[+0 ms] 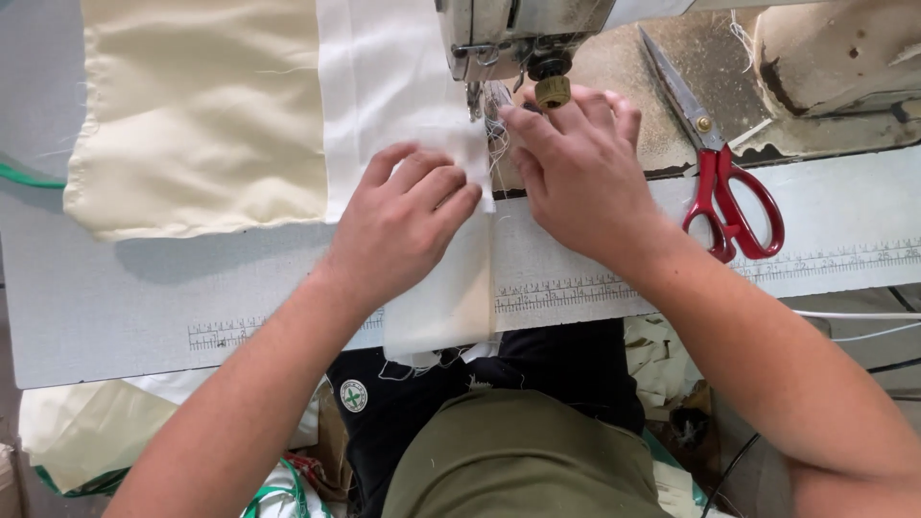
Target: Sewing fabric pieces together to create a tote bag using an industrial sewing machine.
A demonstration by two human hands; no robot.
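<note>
Strip [403, 105] of white cloth runs down the middle of the frame, from the top edge under the sewing machine head [499, 34] and off the near edge of the table [144, 307], where its frayed end hangs over the person's lap. It lies flat, its right edge lined up close to the needle area, which suits feeding it straight.

The left hand [403, 221] rests on the strip just left of centre, fingers curled and pressed down on the cloth rather than gripping it; the knuckles are bent, the tips pin the fabric to the table so it cannot slide. The right hand [580, 173] lies just right of it, fingers extended and close together, tips on the cloth edge right below the presser foot [552, 91]. It holds nothing closed in the fist; it seems to steer the edge, with loose threads [497, 144] trailing between the two hands.

A cream cloth [201, 115] lies in the upper left, touching the strip's left side, out of the way of the hands. Red-handled scissors [715, 163] lie at the upper right, blades pointing up, near the right hand for easy reach. A printed ruler [576, 288] runs along the table's front edge. More cream fabric [67, 427] is heaped below the table at lower left.
</note>
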